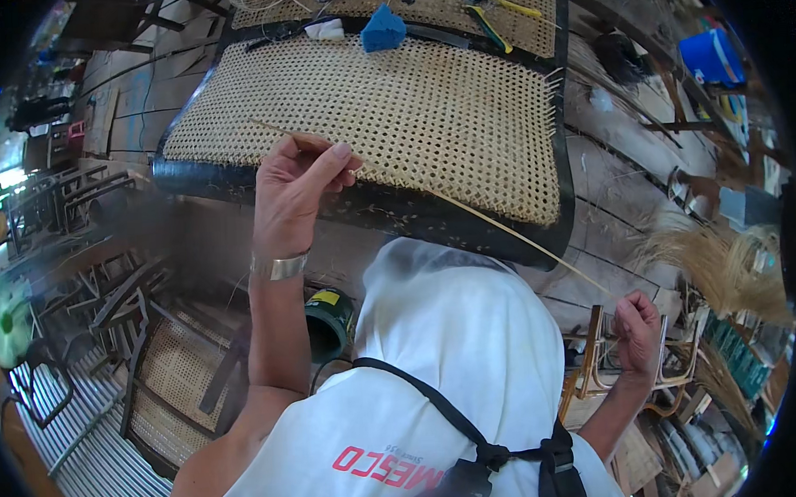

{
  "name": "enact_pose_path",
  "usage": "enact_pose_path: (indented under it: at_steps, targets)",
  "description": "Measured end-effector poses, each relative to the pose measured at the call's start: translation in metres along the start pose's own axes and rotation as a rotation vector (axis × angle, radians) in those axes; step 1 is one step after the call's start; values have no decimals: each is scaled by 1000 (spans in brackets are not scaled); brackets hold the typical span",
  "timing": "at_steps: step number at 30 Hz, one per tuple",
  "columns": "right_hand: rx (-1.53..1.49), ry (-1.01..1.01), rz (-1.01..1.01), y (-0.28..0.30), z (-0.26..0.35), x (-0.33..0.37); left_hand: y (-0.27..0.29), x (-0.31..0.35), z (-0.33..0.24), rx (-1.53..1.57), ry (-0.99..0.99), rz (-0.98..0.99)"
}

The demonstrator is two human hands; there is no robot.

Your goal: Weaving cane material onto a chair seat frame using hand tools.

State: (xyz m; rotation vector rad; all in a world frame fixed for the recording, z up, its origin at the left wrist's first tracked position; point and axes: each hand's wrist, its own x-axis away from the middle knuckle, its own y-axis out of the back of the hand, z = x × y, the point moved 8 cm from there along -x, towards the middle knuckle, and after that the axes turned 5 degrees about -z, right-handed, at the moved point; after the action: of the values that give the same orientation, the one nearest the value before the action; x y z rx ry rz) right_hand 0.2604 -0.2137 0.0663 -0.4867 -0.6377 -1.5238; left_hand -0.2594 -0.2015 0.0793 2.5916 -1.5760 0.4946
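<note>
A thin cane strand (522,238) runs taut and slanting between my hands, over the near edge of a woven cane panel (391,98) set in a black frame (370,212). My left hand (304,171) pinches the strand above the panel's near left part, and a short end sticks out beyond its fingers. Lower and far to the right, my right hand (638,331) is closed at the strand's other end, away from the panel. Loose cane ends fringe the panel's right edge.
Across the panel's crossbar lie a blue block (383,29), a white piece (324,30) and yellow-handled pliers (513,5). A dark green can (328,321) stands below the frame. Chair frames (145,348) crowd the left; pale fibres (718,257) and a blue bucket (712,57) are at right.
</note>
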Motion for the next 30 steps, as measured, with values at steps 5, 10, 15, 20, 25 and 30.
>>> enact_pose_path:
  at_steps: [5,10,15,20,25,30]
  targets:
    - [26,0,-16,-1,-1,-1,-1,-5,5,-2,15,11]
    - [10,6,-21,-5,-1,0,-6,-10,4,113,-59,88]
    - [13,10,-64,-5,1,-6,-12,-19,-8,283,-222,173]
    - [79,44,-64,-9,15,-3,-14,-29,-22,294,-275,193]
    - [401,160,-28,-30,31,-5,31,-64,-17,12,-173,-115]
    - [347,216,186,-138,68,-27,79,-117,-78,244,-280,-248]
